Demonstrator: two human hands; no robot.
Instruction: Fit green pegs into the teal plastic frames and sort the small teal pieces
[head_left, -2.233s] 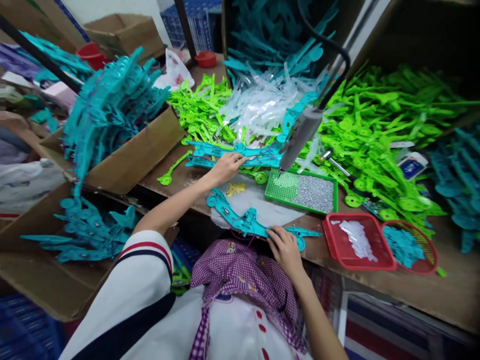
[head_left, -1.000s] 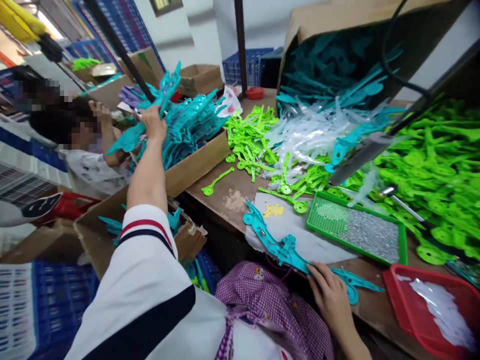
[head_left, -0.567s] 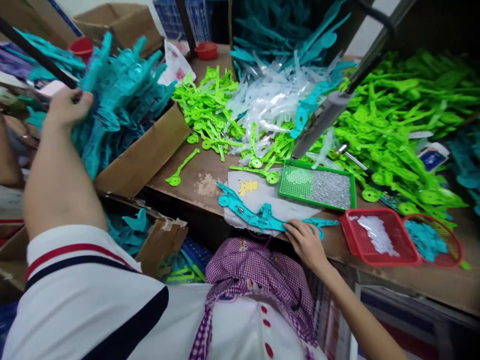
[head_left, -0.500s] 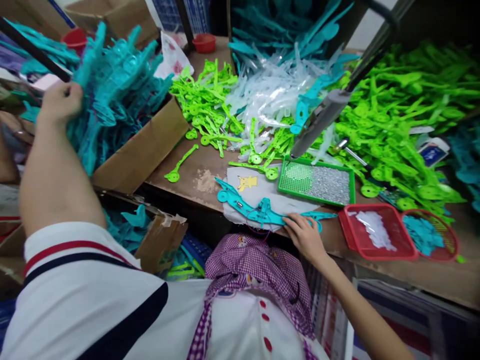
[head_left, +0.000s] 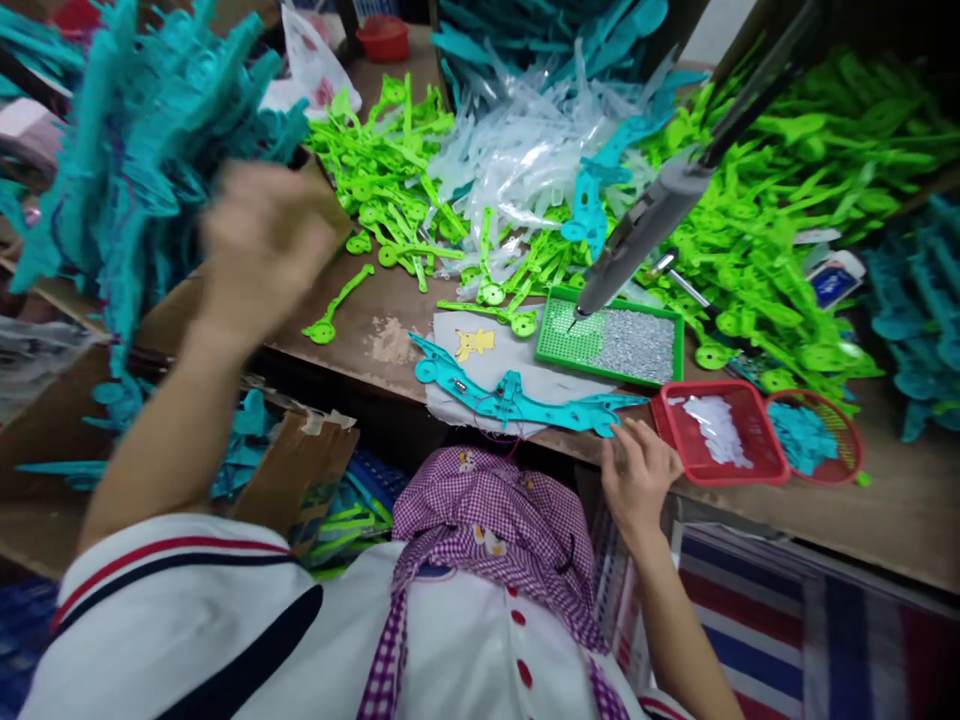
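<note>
A long teal plastic part with a thin dark red wire lies on a pale cloth at the bench's front edge. My right hand is at the part's right end, fingers apart and loosely bent, with nothing visible in them; whether a fingertip touches the part I cannot tell. My left hand is raised over the left side of the bench, beside the heap of teal parts. Motion smears its fingers, so I cannot make out whether they hold anything.
A grey electric screwdriver hangs over a green tray of screws. At right stand a red tray with white pieces and a red basket with teal pieces. Lime-green parts and clear parts are heaped behind.
My left hand has moved right, away from the teal heap's far left side. My right hand has slid off the teal part toward the red tray. The camera view has shifted slightly.
</note>
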